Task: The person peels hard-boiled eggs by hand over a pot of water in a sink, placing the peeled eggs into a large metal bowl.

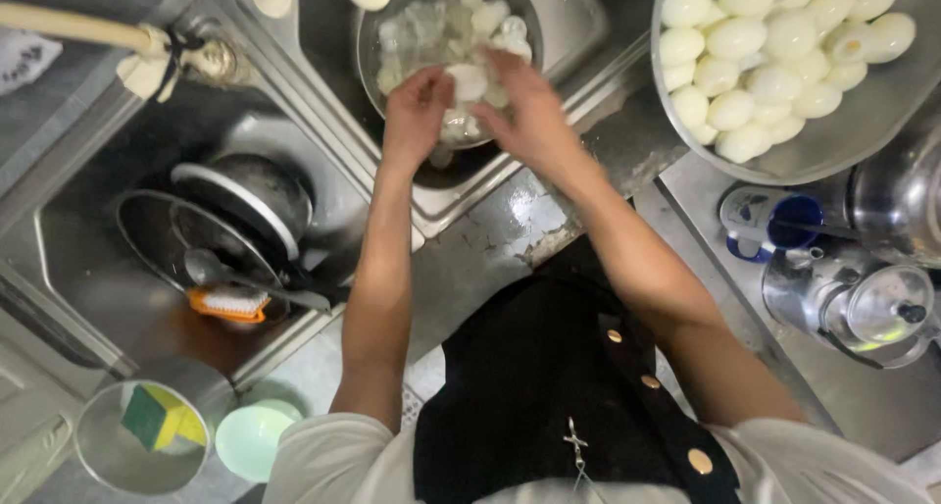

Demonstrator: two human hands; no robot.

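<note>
Both my hands reach over a round metal bowl (372,24) that sits in the right sink basin and holds water with several boiled eggs and bits of shell. My left hand (417,112) and my right hand (524,112) together grip one white egg (469,80) over the bowl's near edge. To the right, a large metal bowl (863,122) on the counter is heaped with several peeled white eggs (760,63).
The left sink basin (88,298) holds stacked pans, a ladle and an orange brush (227,303). A round tin with a green-yellow sponge (162,418) and a pale green dish (250,440) sit at the front. A kettle (863,303) and blue-rimmed cup (774,222) stand at right.
</note>
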